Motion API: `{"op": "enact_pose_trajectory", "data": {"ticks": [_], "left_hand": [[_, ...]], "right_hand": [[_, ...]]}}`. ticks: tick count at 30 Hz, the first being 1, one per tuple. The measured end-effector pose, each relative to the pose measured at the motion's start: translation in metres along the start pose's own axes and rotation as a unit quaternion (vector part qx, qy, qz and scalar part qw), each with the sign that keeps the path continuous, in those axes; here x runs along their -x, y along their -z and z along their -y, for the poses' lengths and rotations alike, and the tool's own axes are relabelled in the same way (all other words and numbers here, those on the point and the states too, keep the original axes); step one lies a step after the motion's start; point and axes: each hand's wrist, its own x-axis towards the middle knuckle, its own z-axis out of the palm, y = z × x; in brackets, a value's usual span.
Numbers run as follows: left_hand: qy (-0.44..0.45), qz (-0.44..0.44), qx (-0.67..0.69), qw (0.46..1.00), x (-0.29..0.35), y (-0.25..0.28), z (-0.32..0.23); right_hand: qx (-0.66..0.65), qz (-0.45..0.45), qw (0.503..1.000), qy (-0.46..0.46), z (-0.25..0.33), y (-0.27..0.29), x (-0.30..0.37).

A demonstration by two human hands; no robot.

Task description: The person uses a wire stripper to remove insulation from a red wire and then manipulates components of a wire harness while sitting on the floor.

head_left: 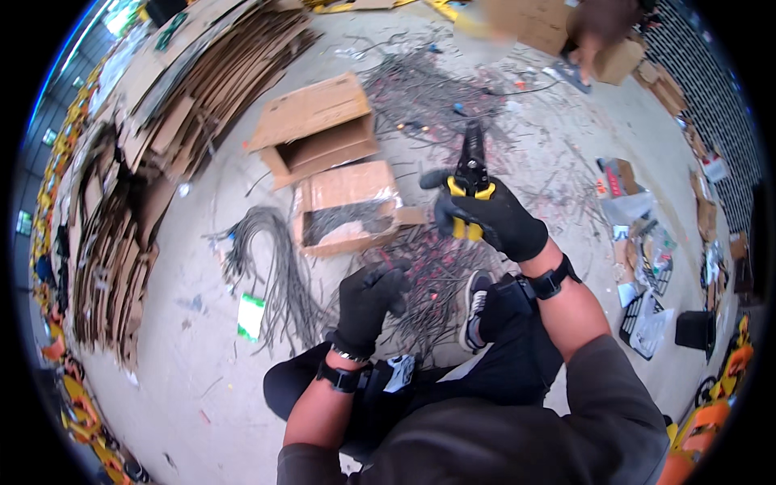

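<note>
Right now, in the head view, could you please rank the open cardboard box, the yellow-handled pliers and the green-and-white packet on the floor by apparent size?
1. The open cardboard box, clearly largest.
2. The yellow-handled pliers in the right hand; being nearer the camera may inflate them.
3. The green-and-white packet, smallest.

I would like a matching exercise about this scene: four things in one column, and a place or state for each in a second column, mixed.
Things:
1. wire stripper
2. left hand
3. open cardboard box
4. bundle of grey cables

Places or states:
a. lying on the floor left of the boxes
b. held in the right hand
c. gloved, fingers curled, above the cut wires
d. empty, farther from the person

Pairs: 1-b, 2-c, 3-d, 4-a
</note>
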Motion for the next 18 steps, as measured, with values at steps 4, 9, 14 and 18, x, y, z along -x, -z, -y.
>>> {"op": "enact_pose_trajectory", "data": {"ticks": [4, 9, 14, 18], "left_hand": [[-0.006, -0.036, 0.004, 0.999, 0.001, 0.005, -0.009], [-0.119, -0.033, -0.096, 0.988, -0.002, 0.008, -0.003], [-0.052, -0.083, -0.012, 0.995, 0.001, -0.004, -0.014], [-0.038, -0.069, 0.006, 0.997, -0.001, -0.009, -0.013]], "right_hand": [[0.224, 0.045, 0.973, 0.026, -0.05, -0.011, -0.013], [0.441, 0.031, 0.866, 0.232, -0.094, -0.01, -0.012], [0.539, 0.014, 0.818, 0.199, -0.101, 0.0, -0.021], [0.553, 0.014, 0.808, 0.202, -0.097, 0.005, -0.014]]}}
